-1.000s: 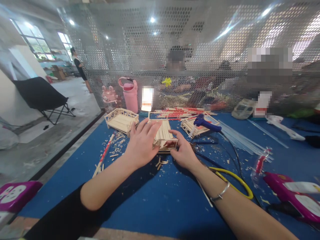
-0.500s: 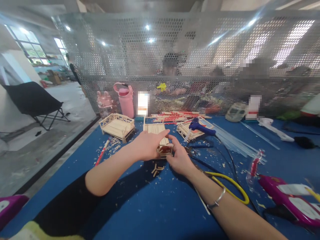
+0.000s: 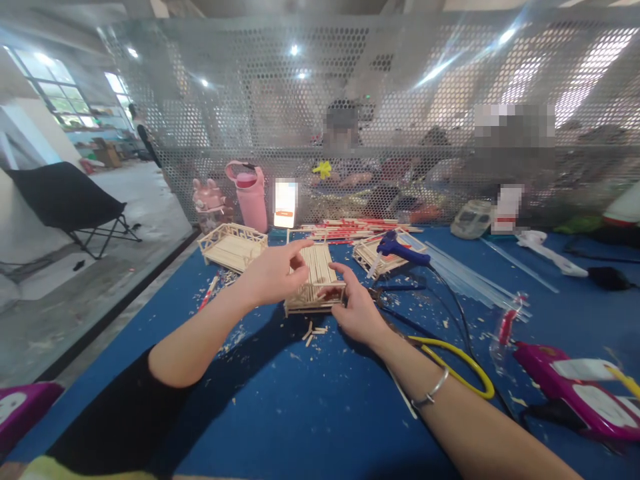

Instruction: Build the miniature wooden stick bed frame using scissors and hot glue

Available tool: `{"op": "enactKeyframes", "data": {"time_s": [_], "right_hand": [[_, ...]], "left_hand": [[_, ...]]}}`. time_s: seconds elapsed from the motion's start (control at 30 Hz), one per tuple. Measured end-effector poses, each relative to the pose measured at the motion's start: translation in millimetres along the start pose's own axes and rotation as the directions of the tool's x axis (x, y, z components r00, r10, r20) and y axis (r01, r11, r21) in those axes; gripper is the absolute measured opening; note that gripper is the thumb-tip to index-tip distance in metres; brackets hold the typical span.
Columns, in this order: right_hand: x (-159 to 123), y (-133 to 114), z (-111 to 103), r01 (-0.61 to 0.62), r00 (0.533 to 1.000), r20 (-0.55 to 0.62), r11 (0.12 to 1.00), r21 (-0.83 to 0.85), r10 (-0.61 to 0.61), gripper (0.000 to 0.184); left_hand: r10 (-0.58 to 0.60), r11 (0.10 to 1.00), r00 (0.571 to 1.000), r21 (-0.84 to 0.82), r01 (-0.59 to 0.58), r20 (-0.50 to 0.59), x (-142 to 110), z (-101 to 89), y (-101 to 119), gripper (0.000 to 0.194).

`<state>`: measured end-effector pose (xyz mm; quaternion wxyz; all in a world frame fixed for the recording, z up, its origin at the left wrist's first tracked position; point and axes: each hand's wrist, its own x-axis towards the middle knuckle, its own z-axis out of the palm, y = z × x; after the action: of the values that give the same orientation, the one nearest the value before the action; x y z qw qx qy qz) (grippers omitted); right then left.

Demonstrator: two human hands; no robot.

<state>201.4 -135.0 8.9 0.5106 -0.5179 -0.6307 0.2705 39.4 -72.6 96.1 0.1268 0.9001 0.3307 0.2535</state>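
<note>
A small bed-like frame of thin wooden sticks rests on the blue table in front of me, with a slatted top and a low rail at its near right end. My right hand grips its near right corner, fingers curled over the rail and thumb low at the front. Over the frame's left side is my left hand, its index finger stretched out and the thumb apart, nothing visible between them. Short stick pieces lie just in front of the frame.
Similar stick frames stand left and right; a blue glue gun lies on the right one. Red-and-white sticks, clear glue sticks, yellow-handled pliers and a pink bottle surround them. A perforated metal screen rises behind.
My left hand has moved left, off the frame's near right end, and its fingers have parted. More of the slatted top and front now shows. My right hand stays at the right corner.
</note>
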Motion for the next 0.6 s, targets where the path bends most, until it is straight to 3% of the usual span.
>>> {"op": "enactKeyframes", "data": {"time_s": [0.07, 0.17, 0.27, 0.4, 0.47, 0.53, 0.6], "right_hand": [[0.0, -0.2, 0.1, 0.0, 1.0, 0.003, 1.0, 0.008, 0.0, 0.07], [-0.1, -0.4, -0.2, -0.007, 1.0, 0.004, 1.0, 0.008, 0.007, 0.07], [0.2, 1.7, -1.5, 0.009, 1.0, -0.005, 1.0, 0.022, -0.009, 0.071], [2.3, 8.9, -4.4, 0.06, 0.995, -0.083, 0.995, 0.085, -0.053, 0.068], [3.8, 10.6, -6.8, 0.087, 0.981, -0.181, 0.99, 0.114, -0.066, 0.064], [4.9, 6.8, -11.1, 0.112, 0.939, -0.336, 0.988, 0.106, -0.071, 0.054], [4.7, -4.2, -18.3, 0.132, 0.868, -0.49, 0.989, 0.064, -0.083, 0.035]], "left_hand": [[-0.015, 0.998, 0.986, -0.06, 0.005, -0.168, -8.4, 3.1, -7.7, 0.04], [-0.032, 0.99, 0.902, -0.14, -0.032, -0.431, -25.4, 12.9, -19.4, 0.029], [-0.047, 0.982, 0.837, -0.177, -0.06, -0.544, -43.5, 25.1, -31.0, 0.025], [-0.137, 0.977, 0.856, -0.208, 0.035, -0.499, -59.0, 37.4, -39.5, 0.027], [-0.221, 0.963, 0.867, -0.239, 0.123, -0.446, -61.4, 39.9, -39.6, 0.028], [-0.31, 0.938, 0.866, -0.275, 0.21, -0.394, -61.3, 39.8, -38.9, 0.027], [-0.378, 0.91, 0.863, -0.309, 0.278, -0.335, -60.0, 37.8, -39.7, 0.021]]}}
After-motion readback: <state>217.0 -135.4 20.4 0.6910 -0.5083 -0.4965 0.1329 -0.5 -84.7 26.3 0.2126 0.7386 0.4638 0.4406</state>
